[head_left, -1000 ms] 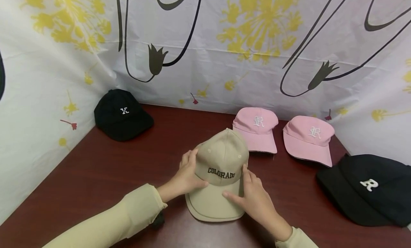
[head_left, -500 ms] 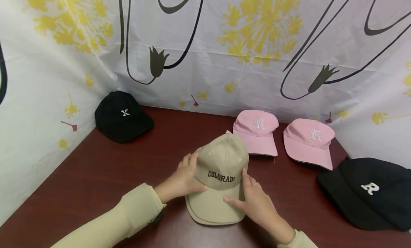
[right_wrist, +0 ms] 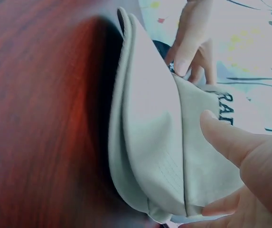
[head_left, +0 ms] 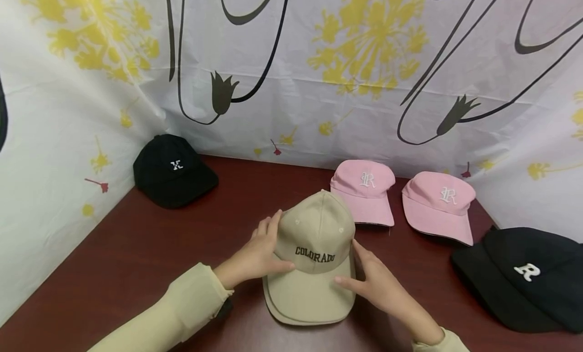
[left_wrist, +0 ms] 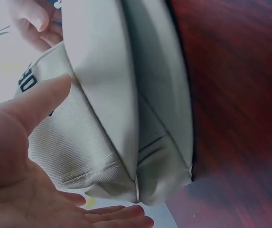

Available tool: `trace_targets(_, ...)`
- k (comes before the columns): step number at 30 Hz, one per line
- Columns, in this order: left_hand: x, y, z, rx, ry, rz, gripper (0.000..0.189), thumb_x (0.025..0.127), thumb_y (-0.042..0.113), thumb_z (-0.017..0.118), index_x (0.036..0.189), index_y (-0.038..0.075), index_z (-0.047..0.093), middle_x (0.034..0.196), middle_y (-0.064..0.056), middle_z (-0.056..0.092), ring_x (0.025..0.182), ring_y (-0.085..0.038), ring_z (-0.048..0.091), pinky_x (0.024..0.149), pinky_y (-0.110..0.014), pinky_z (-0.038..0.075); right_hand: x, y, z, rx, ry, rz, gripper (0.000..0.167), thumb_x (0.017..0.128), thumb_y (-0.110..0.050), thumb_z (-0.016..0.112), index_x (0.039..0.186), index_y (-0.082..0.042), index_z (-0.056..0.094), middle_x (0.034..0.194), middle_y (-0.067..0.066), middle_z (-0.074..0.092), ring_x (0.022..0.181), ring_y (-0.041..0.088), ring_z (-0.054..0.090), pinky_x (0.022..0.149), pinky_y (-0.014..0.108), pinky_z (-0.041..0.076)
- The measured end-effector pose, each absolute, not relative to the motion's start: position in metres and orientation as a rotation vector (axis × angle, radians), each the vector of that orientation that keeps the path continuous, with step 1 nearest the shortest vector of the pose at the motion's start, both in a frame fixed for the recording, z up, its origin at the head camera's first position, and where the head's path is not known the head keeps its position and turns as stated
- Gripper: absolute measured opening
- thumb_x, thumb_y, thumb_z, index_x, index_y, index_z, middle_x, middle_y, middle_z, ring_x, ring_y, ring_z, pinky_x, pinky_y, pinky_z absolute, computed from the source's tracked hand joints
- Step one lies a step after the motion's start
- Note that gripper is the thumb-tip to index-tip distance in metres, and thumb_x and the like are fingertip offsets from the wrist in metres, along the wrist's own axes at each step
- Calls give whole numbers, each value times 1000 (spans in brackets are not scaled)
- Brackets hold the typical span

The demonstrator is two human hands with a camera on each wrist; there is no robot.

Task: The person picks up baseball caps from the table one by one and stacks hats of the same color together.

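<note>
The white cloth backdrop with yellow flowers and black tulip lines stands behind and at both sides of the dark red wooden tabletop.

On the tabletop, at about 4 o'clock from the centre, lies a black fabric cap with a white letter R. At 10 o'clock, near the backdrop corner, lies a smaller black fabric cap with a white letter X. At 1 o'clock there is a pink fabric cap with white embroidery, and just beside it, at 2 o'clock, a second pink fabric cap of the same kind.

In the centre stands the beige fabric cap with the black word COLORADO. It sits on top of a second beige cap, whose brim shows under the upper brim; both wrist views show the two brims stacked, one over the other, on the wood.

The left hand touches the cap at 9 o'clock. Its fingers lie along the crown and its thumb reaches the front under the letters; the grip is wide, the fingers nearly straight. The right hand touches the cap at 3 o'clock, thumb on the edge of the brim, fingers relaxed against the side, so this grip is wide too. Both arms wear pale beige sleeves.
</note>
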State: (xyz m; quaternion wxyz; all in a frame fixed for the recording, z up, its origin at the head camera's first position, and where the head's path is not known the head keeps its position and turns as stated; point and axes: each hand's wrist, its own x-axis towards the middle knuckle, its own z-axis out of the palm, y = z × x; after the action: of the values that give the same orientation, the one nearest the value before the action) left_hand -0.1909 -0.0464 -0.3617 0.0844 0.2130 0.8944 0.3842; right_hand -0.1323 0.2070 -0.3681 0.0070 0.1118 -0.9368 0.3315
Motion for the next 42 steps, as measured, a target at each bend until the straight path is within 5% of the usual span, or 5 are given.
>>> trace_targets(17,-206,-27,-340,790,2632,1235,109,71,32,79,147,9,4,143,-24,18,131,-40,16,100,-54,25,-135,229,-352,195,-2949,1003,94,80,-44,67,139,13,21,140,30,28,128,41,27,99,55,25)
trace_targets(32,-220,-5,-312,852,2587,1227,108,71,40,77,148,20,4,144,-16,18,130,-33,20,97,-52,30,-136,247,-347,118,-2957,1066,94,82,-47,64,141,10,18,138,29,33,128,41,28,99,55,25)
trace_targets(42,-240,21,-280,974,2555,1126,103,76,41,73,148,16,3,145,-20,15,129,-35,20,100,-50,28,-138,261,-336,106,-2938,1049,92,84,-47,61,141,10,17,137,30,34,126,41,31,97,56,28)
